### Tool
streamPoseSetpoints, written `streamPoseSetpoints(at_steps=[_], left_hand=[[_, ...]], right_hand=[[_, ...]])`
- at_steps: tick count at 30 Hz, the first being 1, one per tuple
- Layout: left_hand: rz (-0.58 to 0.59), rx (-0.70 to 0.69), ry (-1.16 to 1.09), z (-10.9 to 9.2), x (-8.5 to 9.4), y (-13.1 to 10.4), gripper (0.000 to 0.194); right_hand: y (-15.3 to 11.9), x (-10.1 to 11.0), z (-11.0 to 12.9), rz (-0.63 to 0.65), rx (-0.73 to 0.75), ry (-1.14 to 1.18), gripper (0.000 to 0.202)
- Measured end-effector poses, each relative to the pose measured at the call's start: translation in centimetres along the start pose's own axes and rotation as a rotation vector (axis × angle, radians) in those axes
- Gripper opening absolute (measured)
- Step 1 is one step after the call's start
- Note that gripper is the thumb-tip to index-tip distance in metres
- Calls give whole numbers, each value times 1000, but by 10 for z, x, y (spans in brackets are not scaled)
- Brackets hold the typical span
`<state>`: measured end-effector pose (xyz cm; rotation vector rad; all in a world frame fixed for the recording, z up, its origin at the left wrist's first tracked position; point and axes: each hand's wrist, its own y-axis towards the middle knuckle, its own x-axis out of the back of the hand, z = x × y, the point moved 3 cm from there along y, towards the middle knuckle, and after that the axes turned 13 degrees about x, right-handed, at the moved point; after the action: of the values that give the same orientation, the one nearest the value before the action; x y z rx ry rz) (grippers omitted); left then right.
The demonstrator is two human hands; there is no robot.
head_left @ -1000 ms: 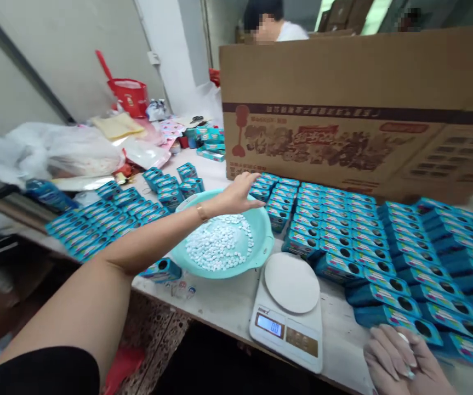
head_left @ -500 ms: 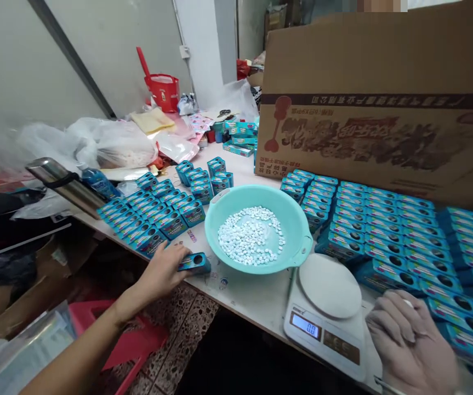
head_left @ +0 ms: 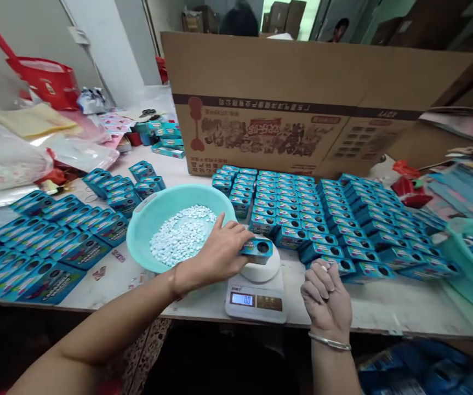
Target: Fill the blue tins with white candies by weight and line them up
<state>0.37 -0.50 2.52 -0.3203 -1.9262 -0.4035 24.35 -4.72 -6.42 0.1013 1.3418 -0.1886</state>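
My left hand grips a small blue candy box with a dark round window, held over the white plate of the digital kitchen scale. The scale's display reads 0.0. My right hand is curled closed just right of the scale, with a small white tablet showing at the fingers. Partly behind my left forearm stands a turquoise basin of white tablets.
Rows of blue boxes stand right of the scale, and more boxes on the left. Behind them rises a large cardboard carton. A second turquoise basin holds dark blue pieces. People are partly visible beyond the carton.
My left hand has carried the blue box from the table's left side, past the basin, to above the scale. My right hand stays closed. The view has turned right.
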Motion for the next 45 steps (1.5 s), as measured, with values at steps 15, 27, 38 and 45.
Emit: streamPoseSetpoints(at_steps=[15, 27, 38, 45], left_hand=[[-352, 41, -41, -2, -19, 26, 94], [-679, 369, -370, 60, -25, -84, 74], [-531, 101, -380, 17, -30, -32, 70], [-196, 4, -310, -17, -67, 34, 74]], right_hand=[[6, 9, 17, -209, 40, -74, 13], [23, -1, 8, -357, 227, -382, 12], [43, -36, -12, -199, 222, -443, 21], [69, -68, -46, -141, 373, -552, 29]])
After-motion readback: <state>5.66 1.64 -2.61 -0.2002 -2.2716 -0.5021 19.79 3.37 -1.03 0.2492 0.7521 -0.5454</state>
